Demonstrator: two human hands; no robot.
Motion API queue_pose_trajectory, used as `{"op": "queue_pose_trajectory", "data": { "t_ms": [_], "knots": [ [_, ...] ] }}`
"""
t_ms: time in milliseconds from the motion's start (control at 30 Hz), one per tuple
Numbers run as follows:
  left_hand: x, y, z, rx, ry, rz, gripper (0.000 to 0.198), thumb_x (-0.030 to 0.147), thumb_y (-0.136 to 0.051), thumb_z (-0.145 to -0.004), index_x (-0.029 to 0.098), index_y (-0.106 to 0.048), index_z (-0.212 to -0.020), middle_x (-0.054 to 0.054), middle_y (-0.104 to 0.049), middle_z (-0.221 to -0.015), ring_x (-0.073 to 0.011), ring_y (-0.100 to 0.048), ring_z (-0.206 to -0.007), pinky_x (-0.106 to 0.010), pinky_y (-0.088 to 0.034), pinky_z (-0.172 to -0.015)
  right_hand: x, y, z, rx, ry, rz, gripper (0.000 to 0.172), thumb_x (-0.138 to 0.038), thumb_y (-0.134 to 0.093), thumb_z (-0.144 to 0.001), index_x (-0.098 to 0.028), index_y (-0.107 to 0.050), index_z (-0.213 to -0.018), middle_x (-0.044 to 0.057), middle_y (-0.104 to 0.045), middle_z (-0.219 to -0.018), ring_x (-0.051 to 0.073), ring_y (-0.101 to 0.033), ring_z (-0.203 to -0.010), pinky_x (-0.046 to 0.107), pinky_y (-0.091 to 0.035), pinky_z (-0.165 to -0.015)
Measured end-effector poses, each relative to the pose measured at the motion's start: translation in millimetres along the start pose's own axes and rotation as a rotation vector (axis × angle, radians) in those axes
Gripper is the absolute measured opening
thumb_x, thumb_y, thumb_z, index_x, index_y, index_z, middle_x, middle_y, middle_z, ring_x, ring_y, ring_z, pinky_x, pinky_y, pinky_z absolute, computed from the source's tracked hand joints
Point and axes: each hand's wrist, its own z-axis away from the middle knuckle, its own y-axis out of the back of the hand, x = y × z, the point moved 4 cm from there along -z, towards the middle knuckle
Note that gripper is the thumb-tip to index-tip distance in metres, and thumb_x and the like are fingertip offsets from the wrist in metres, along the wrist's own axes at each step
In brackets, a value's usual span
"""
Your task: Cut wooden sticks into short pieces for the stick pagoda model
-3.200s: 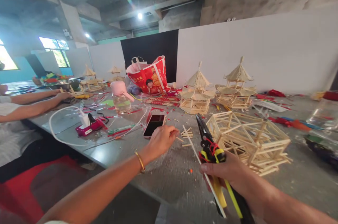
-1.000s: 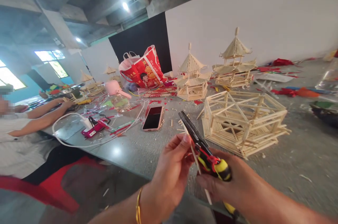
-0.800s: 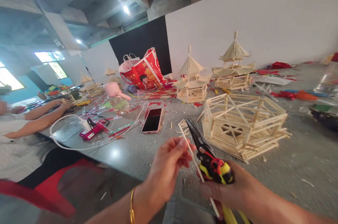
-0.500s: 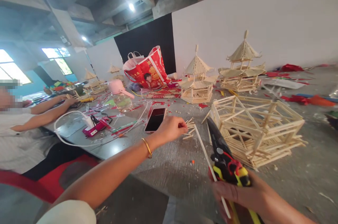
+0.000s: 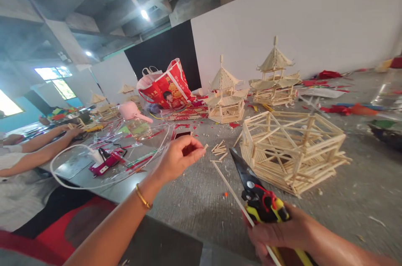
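My left hand (image 5: 178, 158) is pinched closed on a short wooden stick piece (image 5: 205, 147), held just above the grey table (image 5: 194, 199) beside a small pile of cut sticks (image 5: 219, 150). My right hand (image 5: 279, 232) grips black cutters with yellow and red handles (image 5: 256, 193), jaws pointing away, and also holds a long thin wooden stick (image 5: 234, 195) alongside them. A hexagonal stick frame (image 5: 292, 149) stands just beyond the cutters to the right.
Two finished stick pagodas (image 5: 224, 98) (image 5: 274, 78) stand near the white wall. A red bag (image 5: 166, 88), a pink-lidded bottle (image 5: 135, 117), a white cable and a red device (image 5: 105, 159) lie left. Another person's arms (image 5: 37, 149) rest at far left.
My left hand reached out to the pile of cut sticks and now lifts away from it pinching a short piece. My right hand with the cutters shifted slightly left.
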Motion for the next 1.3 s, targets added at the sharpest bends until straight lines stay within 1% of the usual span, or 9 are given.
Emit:
{"op": "queue_pose_trajectory", "data": {
  "t_ms": [133,200,433,733,833,933,1067,1133,1300],
  "knots": [
    [32.3,4.8,14.3,-0.088,-0.340,-0.127,0.013,0.025,-0.050,-0.082,0.016,-0.059,-0.079,-0.002,-0.059,-0.075,-0.0081,-0.052,-0.068,-0.020,-0.042,-0.061,-6.5,-8.7,4.7,-0.079,-0.033,-0.166,0.025,-0.028,-0.064,-0.066,-0.013,-0.046,-0.075,-0.002,-0.050,-0.058,0.006,-0.046,-0.041,0.021,-0.036,-0.045],
    [36.9,-0.7,17.0,-0.144,-0.422,-0.178,0.014,0.024,-0.047,-0.084,0.016,-0.059,-0.081,-0.003,-0.059,-0.077,-0.0085,-0.054,-0.072,-0.021,-0.043,-0.065,-9.3,-10.8,6.8,-0.104,-0.031,-0.200,0.022,-0.026,-0.062,-0.066,-0.012,-0.048,-0.076,-0.001,-0.050,-0.058,0.007,-0.047,-0.043,0.020,-0.034,-0.045],
    [29.9,-12.6,15.5,-0.339,-0.518,-0.183,0.017,0.026,-0.043,-0.087,0.018,-0.058,-0.085,-0.002,-0.063,-0.086,-0.0095,-0.057,-0.082,-0.021,-0.044,-0.074,-9.5,-11.2,9.9,-0.166,-0.036,-0.308,0.014,-0.020,-0.057,-0.067,-0.011,-0.051,-0.077,0.000,-0.048,-0.059,0.006,-0.045,-0.045,0.018,-0.031,-0.045],
    [42.0,-17.8,35.0,-0.426,-0.682,-0.476,0.023,0.015,-0.036,-0.088,0.016,-0.058,-0.095,-0.003,-0.064,-0.081,-0.0112,-0.058,-0.072,-0.023,-0.042,-0.061,-3.5,-10.7,11.0,-0.214,-0.046,-0.380,0.012,-0.019,-0.053,-0.067,-0.008,-0.055,-0.071,0.002,-0.048,-0.056,0.007,-0.046,-0.044,0.017,-0.032,-0.043],
    [28.3,-16.7,39.8,-0.385,-0.581,-0.451,0.021,0.018,-0.038,-0.087,0.016,-0.059,-0.088,-0.003,-0.064,-0.079,-0.0115,-0.058,-0.072,-0.023,-0.043,-0.063,-6.1,-10.0,10.8,-0.176,-0.071,-0.401,0.019,-0.025,-0.054,-0.071,-0.009,-0.057,-0.080,0.004,-0.052,-0.061,0.010,-0.052,-0.048,0.020,-0.037,-0.048],
    [-1.8,-15.5,37.3,-0.269,-0.315,-0.325,0.017,0.021,-0.044,-0.084,0.017,-0.060,-0.083,-0.002,-0.063,-0.077,-0.0115,-0.058,-0.070,-0.023,-0.043,-0.064,-10.7,-5.3,7.7,-0.176,-0.057,-0.353,0.025,-0.033,-0.048,-0.080,-0.011,-0.057,-0.086,0.006,-0.054,-0.069,0.011,-0.053,-0.051,0.023,-0.040,-0.053],
    [-43.5,-22.8,26.9,-0.084,0.216,0.161,0.013,0.027,-0.054,-0.076,0.015,-0.057,-0.074,0.002,-0.055,-0.060,-0.0069,-0.049,-0.049,-0.019,-0.037,-0.047,-12.2,2.3,2.6,-0.205,-0.047,-0.246,0.027,-0.037,-0.046,-0.083,-0.013,-0.056,-0.089,0.007,-0.054,-0.073,0.009,-0.050,-0.051,0.027,-0.043,-0.059],
    [-51.0,-33.3,20.7,-0.021,0.386,0.434,0.017,0.031,-0.057,-0.074,0.014,-0.055,-0.074,0.004,-0.052,-0.055,-0.0053,-0.045,-0.043,-0.017,-0.033,-0.041,-11.0,4.0,1.6,-0.213,-0.046,-0.199,0.027,-0.038,-0.049,-0.081,-0.013,-0.055,-0.089,0.007,-0.055,-0.073,0.010,-0.050,-0.051,0.027,-0.043,-0.060],
    [-45.0,-57.2,7.0,0.057,0.499,0.656,0.022,0.032,-0.063,-0.068,0.012,-0.055,-0.073,0.003,-0.052,-0.052,-0.0054,-0.046,-0.041,-0.015,-0.029,-0.037,-8.1,1.2,3.1,-0.225,-0.062,-0.153,0.029,-0.037,-0.052,-0.078,-0.010,-0.053,-0.091,0.009,-0.055,-0.070,0.012,-0.051,-0.052,0.027,-0.043,-0.057]
  ]
}}
